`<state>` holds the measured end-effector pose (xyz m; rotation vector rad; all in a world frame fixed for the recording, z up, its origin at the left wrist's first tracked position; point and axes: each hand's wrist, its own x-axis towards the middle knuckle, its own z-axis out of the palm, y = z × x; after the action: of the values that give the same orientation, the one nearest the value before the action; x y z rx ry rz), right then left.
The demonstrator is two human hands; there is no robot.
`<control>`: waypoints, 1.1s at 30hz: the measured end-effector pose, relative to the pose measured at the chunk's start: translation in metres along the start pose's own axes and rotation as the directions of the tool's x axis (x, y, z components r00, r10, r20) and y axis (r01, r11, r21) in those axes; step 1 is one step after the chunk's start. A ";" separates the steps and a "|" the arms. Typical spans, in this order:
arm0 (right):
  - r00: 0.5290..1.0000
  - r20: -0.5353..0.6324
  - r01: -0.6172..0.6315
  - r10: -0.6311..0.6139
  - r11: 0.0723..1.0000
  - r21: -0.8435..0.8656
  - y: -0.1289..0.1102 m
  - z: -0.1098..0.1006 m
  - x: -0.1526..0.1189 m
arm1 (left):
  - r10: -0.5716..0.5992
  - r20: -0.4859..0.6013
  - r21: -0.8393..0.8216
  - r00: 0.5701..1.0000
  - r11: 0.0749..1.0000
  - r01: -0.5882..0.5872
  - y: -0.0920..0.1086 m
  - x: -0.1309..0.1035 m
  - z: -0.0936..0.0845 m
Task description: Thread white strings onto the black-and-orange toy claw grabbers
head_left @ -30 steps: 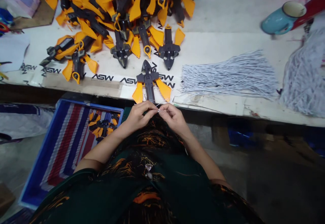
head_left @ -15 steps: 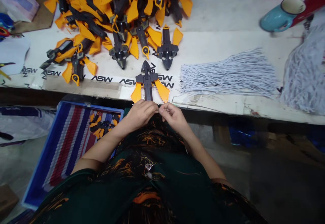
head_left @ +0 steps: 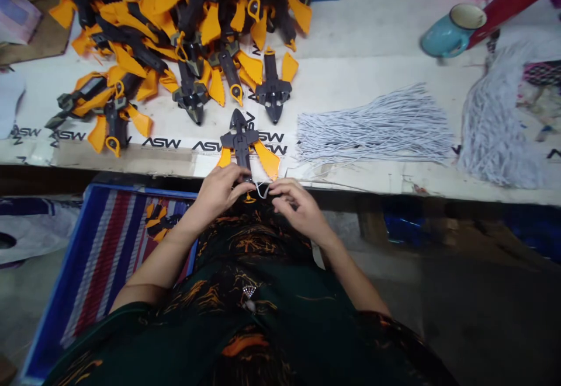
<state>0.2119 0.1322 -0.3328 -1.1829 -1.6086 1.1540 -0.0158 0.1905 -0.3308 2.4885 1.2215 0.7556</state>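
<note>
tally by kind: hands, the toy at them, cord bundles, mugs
Hands: 2, left hand and right hand
Toy at them: 1
Cord bundles: 2, left bundle and right bundle
Mug: 1
Total: 6

Dark green clothes (head_left: 302, 304), orange squiggles (head_left: 256, 244).
The dark front (head_left: 236, 266) has thin orange lines and a sparkly fan shape (head_left: 249, 291). The loose sleeves (head_left: 120, 322) are short. The left hand (head_left: 221, 190) and right hand (head_left: 300, 208) are bare.

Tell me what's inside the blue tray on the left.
The tray holds a striped sheet with black-and-orange toys toward the far right corner. The left arm and clothing cover some of it; anything beneath them or under the sheet can't be seen.
</note>
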 end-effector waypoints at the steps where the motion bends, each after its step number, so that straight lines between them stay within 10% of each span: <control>1: 0.998 -0.061 0.016 -0.021 0.997 -0.077 0.002 -0.009 -0.001 | -0.073 -0.051 0.038 0.996 0.996 0.075 0.000 0.004 0.007; 5: 0.953 -0.281 -0.047 -0.113 0.862 -0.505 0.015 -0.052 -0.006 | -0.201 -0.247 0.048 0.948 0.974 0.219 -0.001 0.016 0.032; 10: 0.964 -0.237 -0.072 -0.121 0.739 -0.670 0.031 -0.080 -0.012 | -0.303 -0.288 -0.031 0.908 0.951 0.308 -0.016 -0.008 0.026; 20: 0.970 -0.160 0.053 -0.185 0.796 -0.603 0.042 -0.096 -0.017 | -0.521 -0.548 0.214 0.655 0.670 0.711 -0.048 -0.230 -0.026; 23: 0.964 -0.164 0.068 -0.210 0.790 -0.610 0.043 -0.094 -0.014 | -0.472 -0.580 0.205 0.664 0.705 0.679 -0.039 -0.260 -0.030; 28: 0.960 -0.184 0.047 -0.211 0.769 -0.638 0.045 -0.089 -0.008 | -0.325 -0.537 0.106 0.779 0.890 0.444 -0.045 -0.206 -0.027; 33: 0.919 -0.378 -0.127 -0.111 0.824 -0.552 0.040 -0.082 -0.011 | -0.156 -0.457 0.134 0.876 0.961 0.241 -0.057 -0.054 -0.009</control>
<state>0.3010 0.1438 -0.3518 -1.6778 -1.6644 0.3736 -0.0856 0.1831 -0.3670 2.3470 1.7482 1.2507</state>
